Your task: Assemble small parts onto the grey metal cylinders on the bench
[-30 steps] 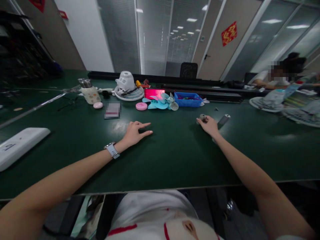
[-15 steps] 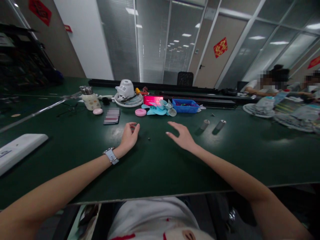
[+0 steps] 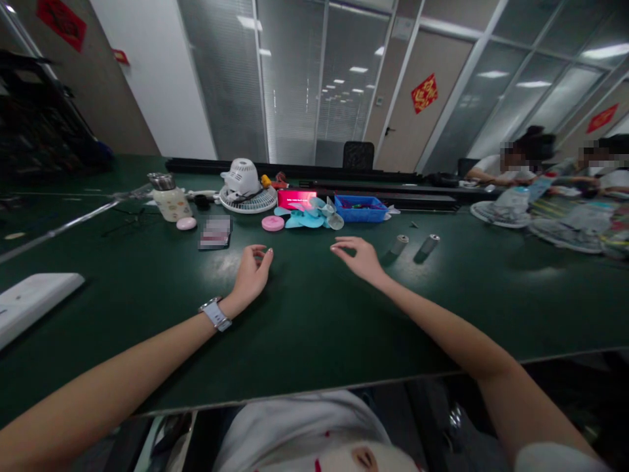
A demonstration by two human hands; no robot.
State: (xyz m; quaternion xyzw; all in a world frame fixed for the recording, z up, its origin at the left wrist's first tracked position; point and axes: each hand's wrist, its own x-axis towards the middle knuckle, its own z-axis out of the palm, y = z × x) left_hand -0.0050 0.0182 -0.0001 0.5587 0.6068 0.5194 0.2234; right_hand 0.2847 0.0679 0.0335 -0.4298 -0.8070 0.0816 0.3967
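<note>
My left hand [image 3: 252,272] is over the green table, its fingers loosely curled and the thumb apart from them, holding nothing I can see. Opposite it, my right hand [image 3: 361,259] has thumb and index fingertip pinched together. Whatever sits in that pinch is too small to make out. To the right of my right hand are two small silver cylinders [image 3: 401,244] that look like batteries. Beyond the hands lie a pink round disc [image 3: 272,223] and light-blue fan blades [image 3: 312,216]. A blurred flat, phone-like item [image 3: 215,233] lies beyond my left hand.
A blue tray [image 3: 360,208], a white fan housing on a round grille [image 3: 248,200], a patterned bottle [image 3: 171,202] and a lit pink screen [image 3: 297,199] line the back. A white long part [image 3: 37,301] is at left. Two people sit at far right near more fan parts.
My right hand's thumb and index finger have come together. The small dark round piece that lay between my hands no longer shows on the table. The view has shifted slightly.
</note>
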